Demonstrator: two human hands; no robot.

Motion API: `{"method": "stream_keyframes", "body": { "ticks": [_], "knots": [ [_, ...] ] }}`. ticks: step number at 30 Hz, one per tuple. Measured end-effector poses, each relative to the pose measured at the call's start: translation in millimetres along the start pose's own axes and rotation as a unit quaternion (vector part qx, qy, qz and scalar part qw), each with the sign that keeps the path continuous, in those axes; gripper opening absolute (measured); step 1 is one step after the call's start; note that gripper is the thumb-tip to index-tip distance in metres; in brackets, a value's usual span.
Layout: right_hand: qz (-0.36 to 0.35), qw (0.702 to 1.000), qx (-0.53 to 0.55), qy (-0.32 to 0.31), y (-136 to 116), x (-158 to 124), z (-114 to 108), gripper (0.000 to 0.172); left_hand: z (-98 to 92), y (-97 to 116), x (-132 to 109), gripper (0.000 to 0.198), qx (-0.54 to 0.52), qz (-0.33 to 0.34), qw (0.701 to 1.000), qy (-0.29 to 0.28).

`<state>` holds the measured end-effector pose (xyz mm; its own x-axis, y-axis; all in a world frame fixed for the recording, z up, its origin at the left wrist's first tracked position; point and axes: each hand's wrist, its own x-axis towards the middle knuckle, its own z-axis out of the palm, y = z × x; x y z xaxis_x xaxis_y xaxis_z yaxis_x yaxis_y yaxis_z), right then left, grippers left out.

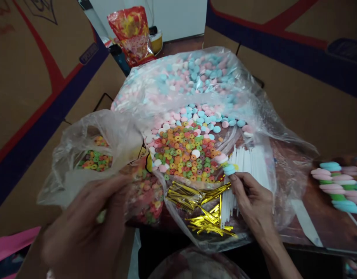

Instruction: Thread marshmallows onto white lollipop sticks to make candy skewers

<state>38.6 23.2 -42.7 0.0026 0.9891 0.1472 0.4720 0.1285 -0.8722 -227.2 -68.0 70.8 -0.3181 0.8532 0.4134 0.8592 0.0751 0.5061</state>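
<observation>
My right hand point(252, 207) is closed around the lower end of a candy skewer point(230, 169), with blue and pink-white sweets showing at its tip. At the lower left, my left hand point(91, 221) is blurred, thumb and fingers pinched on a clear printed bag point(142, 159) with black lettering and a yellow figure. Behind that bag lie reddish gummy rings point(149, 197). Between the hands is a heap of colourful gummy rings point(184, 151), with gold twist ties point(207, 221) in front. White sticks point(250, 166) lie beside my right hand, partly under it.
A big clear bag point(192, 77) of pink, blue and white sweets spreads across the back. Left is another plastic bag point(70, 155) with gummy rings. Finished skewers point(338, 186) and a white strip point(306, 223) lie right. Cardboard boxes point(288, 77) and a red packet point(131, 35) stand behind.
</observation>
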Motion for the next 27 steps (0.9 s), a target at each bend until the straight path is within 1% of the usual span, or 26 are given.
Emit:
{"method": "stream_keyframes", "body": {
  "ticks": [1, 2, 3, 4, 6, 7, 9, 11, 13, 15, 17, 19, 21, 24, 27],
  "knots": [
    [0.0, 1.0, -0.001, -0.001, 0, 0, 0, 0.024, 15.6, 13, 7, 0.025, 0.019, 0.023, 0.999, -0.011],
    [-0.002, 1.0, -0.003, -0.001, 1, -1, 0, 0.024, 34.6, 24, 14, 0.02, -0.003, 0.089, 0.995, -0.041],
    [-0.004, 1.0, -0.006, -0.002, 1, -1, 1, 0.024, 55.6, 32, 21, 0.019, -0.025, 0.107, 0.991, -0.078],
    [-0.009, 1.0, -0.008, -0.004, 2, -1, 1, 0.024, 77.0, 37, 27, 0.02, -0.032, 0.103, 0.988, -0.11],
    [-0.018, 1.0, -0.009, -0.007, 3, -1, 0, 0.024, 114.6, 39, 36, 0.022, 0.003, 0.095, 0.984, -0.152],
    [-0.02, 1.0, -0.008, -0.009, 3, -1, 0, 0.024, 128.6, 38, 39, 0.021, 0.031, 0.094, 0.982, -0.161],
    [-0.019, 1.0, -0.004, -0.014, 2, 0, 0, 0.024, 145.2, 34, 42, 0.018, 0.08, 0.1, 0.977, -0.173],
    [-0.016, 1.0, -0.002, -0.019, 2, 0, 1, 0.024, 149.7, 30, 43, 0.016, 0.089, 0.101, 0.976, -0.173],
    [-0.017, 1.0, 0.0, -0.018, 2, 1, 1, 0.024, 148.5, 27, 45, 0.014, 0.05, 0.09, 0.981, -0.162],
    [-0.027, 1.0, 0.003, -0.015, 4, 1, 2, 0.023, 147.4, 24, 48, 0.013, -0.029, 0.072, 0.985, -0.152],
    [-0.04, 0.999, 0.007, -0.012, 6, 0, 2, 0.021, 148.7, 24, 51, 0.014, -0.126, 0.042, 0.98, -0.148],
    [-0.052, 0.998, 0.014, -0.015, 7, -1, 3, 0.019, 152.2, 25, 54, 0.016, -0.219, 0.005, 0.964, -0.152],
    [-0.063, 0.997, 0.028, -0.029, 7, -2, 3, 0.017, 156.6, 29, 55, 0.018, -0.286, -0.034, 0.942, -0.169],
    [-0.083, 0.994, 0.046, -0.056, 6, -3, 2, 0.014, 161.1, 36, 55, 0.021, -0.351, -0.084, 0.906, -0.22],
    [-0.089, 0.994, 0.042, -0.056, 5, -3, 2, 0.014, 160.7, 39, 53, 0.024, -0.407, -0.134, 0.861, -0.275]
  ]
}}
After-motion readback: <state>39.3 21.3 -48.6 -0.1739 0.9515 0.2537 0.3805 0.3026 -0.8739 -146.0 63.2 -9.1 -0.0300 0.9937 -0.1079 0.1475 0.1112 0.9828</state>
